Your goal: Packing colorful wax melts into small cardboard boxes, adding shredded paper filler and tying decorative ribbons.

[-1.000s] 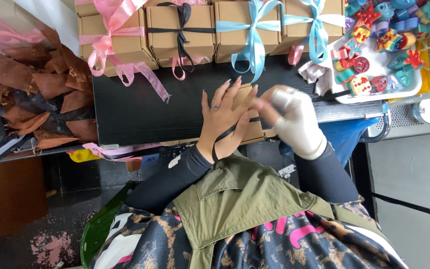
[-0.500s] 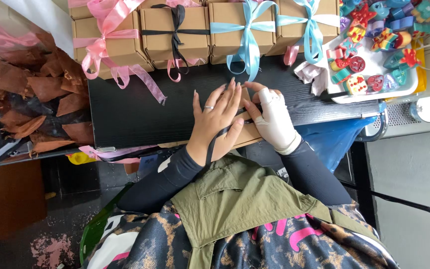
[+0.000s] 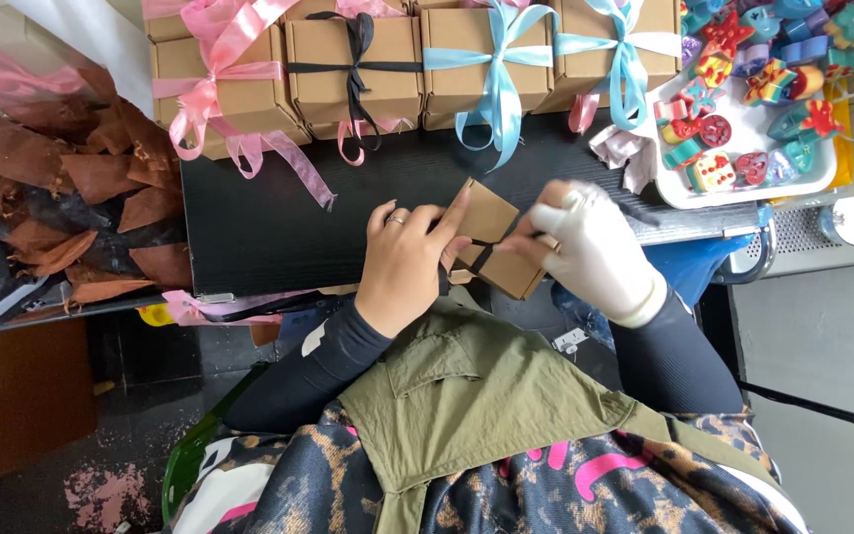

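A small brown cardboard box [image 3: 494,235] sits tilted at the near edge of the black table top [image 3: 269,247], with a thin black ribbon [image 3: 479,259] across it. My left hand [image 3: 409,259], bare with a ring, presses on the box's left side and pinches the ribbon. My right hand [image 3: 590,247], in a white glove, grips the box's right end with its fingertips on the ribbon. Both hands touch the box.
Brown gift boxes line the far edge: pink-ribboned [image 3: 219,89], black-ribboned [image 3: 353,64], blue-ribboned [image 3: 501,59]. A white tray [image 3: 679,193] of colourful small shapes stands at right. Brown paper bags [image 3: 81,188] pile at left. Loose pink ribbon [image 3: 190,307] hangs off the near edge.
Both hands were raised above the box with fingers spread; they have come down onto it, and the box has turned to a tilt between them.
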